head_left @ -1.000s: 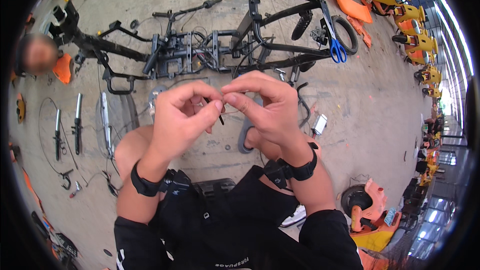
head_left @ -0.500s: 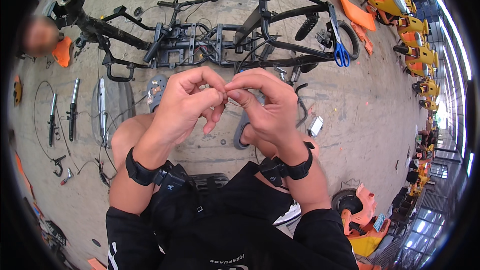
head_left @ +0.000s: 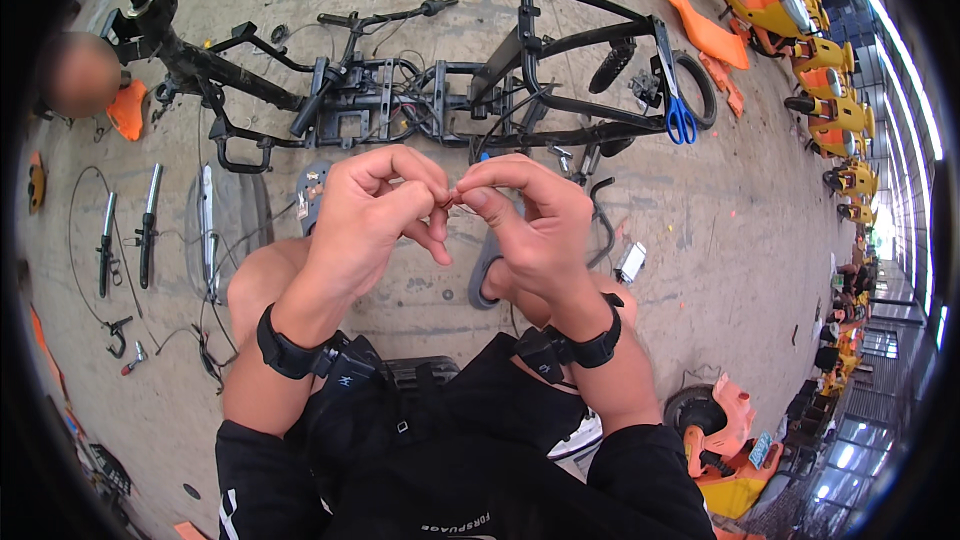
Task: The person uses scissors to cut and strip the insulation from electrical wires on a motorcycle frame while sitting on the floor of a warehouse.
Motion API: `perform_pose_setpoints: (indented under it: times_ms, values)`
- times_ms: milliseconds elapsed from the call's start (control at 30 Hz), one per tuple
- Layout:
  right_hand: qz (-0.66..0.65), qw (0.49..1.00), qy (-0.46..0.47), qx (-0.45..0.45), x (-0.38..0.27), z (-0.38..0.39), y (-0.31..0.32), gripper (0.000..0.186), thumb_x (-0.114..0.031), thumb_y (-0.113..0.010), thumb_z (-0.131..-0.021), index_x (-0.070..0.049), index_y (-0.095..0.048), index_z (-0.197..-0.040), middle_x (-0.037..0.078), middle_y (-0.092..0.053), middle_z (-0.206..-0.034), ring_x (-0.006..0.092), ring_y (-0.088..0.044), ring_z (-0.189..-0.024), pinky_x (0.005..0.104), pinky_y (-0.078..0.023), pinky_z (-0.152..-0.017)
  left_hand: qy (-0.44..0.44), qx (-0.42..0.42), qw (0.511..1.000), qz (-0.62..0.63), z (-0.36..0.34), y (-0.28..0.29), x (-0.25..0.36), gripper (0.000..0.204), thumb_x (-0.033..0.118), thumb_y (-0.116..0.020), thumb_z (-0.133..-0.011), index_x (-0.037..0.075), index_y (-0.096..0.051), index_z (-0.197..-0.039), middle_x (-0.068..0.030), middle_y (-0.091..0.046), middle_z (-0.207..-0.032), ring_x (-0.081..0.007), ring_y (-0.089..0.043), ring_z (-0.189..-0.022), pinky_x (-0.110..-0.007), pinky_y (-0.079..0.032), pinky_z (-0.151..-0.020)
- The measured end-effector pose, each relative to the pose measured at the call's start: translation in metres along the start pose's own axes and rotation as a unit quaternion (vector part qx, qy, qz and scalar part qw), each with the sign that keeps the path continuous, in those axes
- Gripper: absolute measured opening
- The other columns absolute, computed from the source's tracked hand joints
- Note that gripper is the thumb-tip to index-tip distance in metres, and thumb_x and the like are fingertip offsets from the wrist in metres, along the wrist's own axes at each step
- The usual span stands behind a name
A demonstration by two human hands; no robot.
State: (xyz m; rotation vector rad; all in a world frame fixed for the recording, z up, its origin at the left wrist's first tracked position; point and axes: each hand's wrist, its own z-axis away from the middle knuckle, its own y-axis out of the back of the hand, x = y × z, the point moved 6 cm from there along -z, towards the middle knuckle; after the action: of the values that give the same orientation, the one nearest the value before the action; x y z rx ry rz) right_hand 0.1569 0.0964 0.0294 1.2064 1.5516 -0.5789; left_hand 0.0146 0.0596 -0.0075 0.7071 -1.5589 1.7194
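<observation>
My left hand [head_left: 375,205] and my right hand [head_left: 530,215] meet in front of me, thumb and forefinger of each pinched together. Between the fingertips there seems to be something thin and small, perhaps a strand of wire, but it is too small to name. Just beyond my hands lies a black motorbike frame [head_left: 380,125] with cables running through its middle. Blue-handled scissors [head_left: 681,120] rest on the frame's right end. A small blue piece shows behind my right fingertips; its kind is unclear.
Two fork tubes [head_left: 149,225] and loose cables lie on the floor at left. Orange panels [head_left: 705,25] lie at the far right near a row of yellow scooters [head_left: 840,120]. A small silver box [head_left: 631,262] sits right of my right hand. Another person's blurred head is at far left.
My fingertips have drawn slightly apart, still pinched. A small blue piece now shows behind my right fingers. The view has shifted slightly.
</observation>
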Motion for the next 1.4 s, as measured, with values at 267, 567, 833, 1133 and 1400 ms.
perform_pose_setpoints:
  times_ms: [267,567,833,1133,1400]
  values:
    - [-0.008,1.000,-0.005,0.014,-0.001,-0.001,0.004,0.007,-0.001,-0.069,-0.083,-0.001,-0.071,-0.090,0.009,-0.070,-0.085,0.0176,-0.065,-0.075,0.0272,-0.050,-0.067,-0.012,0.002,0.996,-0.088,0.002,-0.003,0.005,0.009,-0.005,-0.058,-0.085,-0.009,-0.061,-0.093,-0.0122,-0.064,-0.091,-0.0148,-0.065,-0.078,-0.035,-0.064,-0.065]
    - [0.045,0.998,0.043,0.005,-0.008,-0.003,0.007,0.009,0.000,-0.071,-0.080,-0.003,-0.071,-0.088,0.007,-0.068,-0.084,0.0191,-0.064,-0.077,0.0280,-0.050,-0.067,-0.055,-0.018,0.991,-0.118,0.002,-0.010,0.007,0.008,-0.007,-0.061,-0.083,-0.010,-0.064,-0.090,-0.0105,-0.060,-0.096,-0.0151,-0.062,-0.086,-0.033,-0.064,-0.069]
    - [0.038,0.999,0.025,0.001,-0.006,-0.001,0.002,0.010,0.001,-0.069,-0.080,-0.003,-0.071,-0.088,0.008,-0.068,-0.085,0.0194,-0.064,-0.076,0.0285,-0.050,-0.067,-0.064,-0.008,0.994,-0.086,0.001,-0.004,0.002,0.008,-0.010,-0.058,-0.083,-0.009,-0.064,-0.088,-0.0116,-0.061,-0.095,-0.0166,-0.063,-0.085,-0.033,-0.063,-0.071]
    - [-0.023,0.999,-0.027,0.030,0.003,0.003,0.003,0.007,0.002,-0.068,-0.082,0.001,-0.069,-0.089,0.009,-0.067,-0.086,0.0153,-0.064,-0.076,0.0269,-0.051,-0.067,-0.080,0.023,0.994,-0.071,0.000,0.002,0.001,0.009,-0.013,-0.056,-0.081,-0.009,-0.063,-0.085,-0.0145,-0.063,-0.095,-0.0203,-0.067,-0.082,-0.034,-0.062,-0.075]
    - [-0.130,0.987,-0.081,0.043,0.012,0.000,0.008,0.010,-0.004,-0.068,-0.088,0.002,-0.069,-0.095,0.007,-0.067,-0.092,0.0117,-0.065,-0.082,0.0239,-0.053,-0.072,-0.146,0.056,0.967,-0.199,0.008,-0.011,0.015,0.015,-0.011,-0.063,-0.080,-0.008,-0.066,-0.095,-0.0127,-0.065,-0.097,-0.0175,-0.068,-0.084,-0.028,-0.061,-0.075]
